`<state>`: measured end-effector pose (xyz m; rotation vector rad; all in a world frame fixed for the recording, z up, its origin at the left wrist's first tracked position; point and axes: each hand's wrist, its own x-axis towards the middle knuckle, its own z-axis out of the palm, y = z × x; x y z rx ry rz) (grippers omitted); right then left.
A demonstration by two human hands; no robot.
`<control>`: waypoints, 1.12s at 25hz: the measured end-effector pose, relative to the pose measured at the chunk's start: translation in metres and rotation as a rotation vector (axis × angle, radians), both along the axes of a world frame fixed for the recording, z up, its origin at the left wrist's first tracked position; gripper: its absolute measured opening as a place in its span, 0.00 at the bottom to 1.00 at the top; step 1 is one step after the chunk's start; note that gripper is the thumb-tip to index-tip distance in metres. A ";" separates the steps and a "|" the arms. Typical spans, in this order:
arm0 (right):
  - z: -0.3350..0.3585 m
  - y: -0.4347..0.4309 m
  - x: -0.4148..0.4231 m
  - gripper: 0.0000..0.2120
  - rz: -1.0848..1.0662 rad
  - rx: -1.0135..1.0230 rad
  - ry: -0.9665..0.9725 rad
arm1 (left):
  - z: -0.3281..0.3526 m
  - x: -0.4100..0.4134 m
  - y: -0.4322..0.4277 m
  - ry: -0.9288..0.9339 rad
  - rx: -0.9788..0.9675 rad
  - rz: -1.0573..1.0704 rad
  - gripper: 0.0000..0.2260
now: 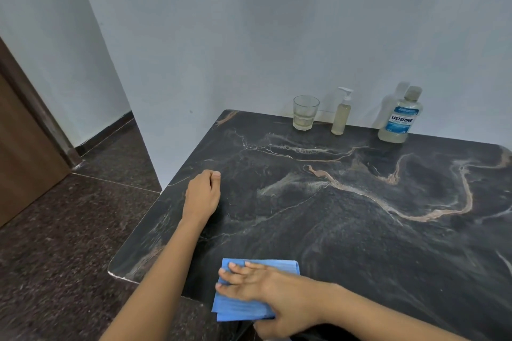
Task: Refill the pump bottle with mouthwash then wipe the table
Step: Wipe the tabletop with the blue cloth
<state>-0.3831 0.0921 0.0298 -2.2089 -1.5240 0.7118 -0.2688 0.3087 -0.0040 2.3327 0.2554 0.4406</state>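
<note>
Low in the frame, the right hand (pixel 264 289) lies flat on a folded blue cloth (pixel 279 265), fingers straight and spread, covering the cloth's lower right corner. The cloth sits at the near edge of the dark marble table (pixel 360 230), which runs out of frame on the right. At centre left the left hand (pixel 203 194) rests on the table with its fingers curled under and mostly hidden; nothing shows in it. Against the wall, upper right, stand a glass (pixel 305 112), the pump bottle (pixel 342 115) and the mouthwash bottle (pixel 400 119), its small print blurred.
</note>
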 end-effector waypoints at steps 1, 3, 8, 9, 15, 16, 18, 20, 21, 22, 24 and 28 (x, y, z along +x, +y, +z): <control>-0.001 0.000 -0.004 0.36 -0.015 0.003 -0.003 | 0.000 -0.003 -0.001 0.002 0.011 -0.010 0.14; -0.004 0.000 -0.011 0.35 -0.031 0.013 -0.032 | -0.001 -0.012 -0.002 -0.002 0.027 -0.034 0.15; -0.013 -0.003 -0.022 0.33 -0.063 0.034 -0.067 | -0.005 -0.032 -0.003 0.010 0.053 -0.060 0.15; -0.012 -0.004 -0.024 0.32 -0.076 0.046 -0.050 | -0.005 -0.034 -0.002 0.017 0.051 -0.060 0.15; 0.013 -0.018 -0.028 0.26 -0.171 0.075 0.273 | 0.001 -0.040 0.001 0.031 0.049 -0.068 0.15; 0.022 -0.019 -0.021 0.24 -0.217 0.124 0.325 | 0.002 -0.038 0.003 0.031 0.044 -0.064 0.15; 0.041 -0.019 0.000 0.20 -0.354 0.233 0.423 | 0.003 -0.034 0.006 0.021 0.037 -0.058 0.15; 0.061 -0.016 0.032 0.18 -0.488 0.330 0.441 | 0.006 -0.028 0.007 0.004 0.035 -0.059 0.15; 0.071 -0.014 0.052 0.17 -0.532 0.353 0.394 | 0.007 -0.024 0.007 -0.001 0.035 -0.062 0.14; 0.078 -0.011 0.073 0.16 -0.565 0.357 0.326 | 0.009 -0.018 0.008 -0.002 0.040 -0.066 0.14; 0.085 -0.006 0.121 0.13 -0.630 0.349 0.166 | 0.010 -0.004 0.009 -0.006 0.068 -0.083 0.15; 0.083 0.008 0.214 0.11 -0.758 0.382 -0.174 | 0.008 0.030 0.011 -0.027 0.127 -0.104 0.16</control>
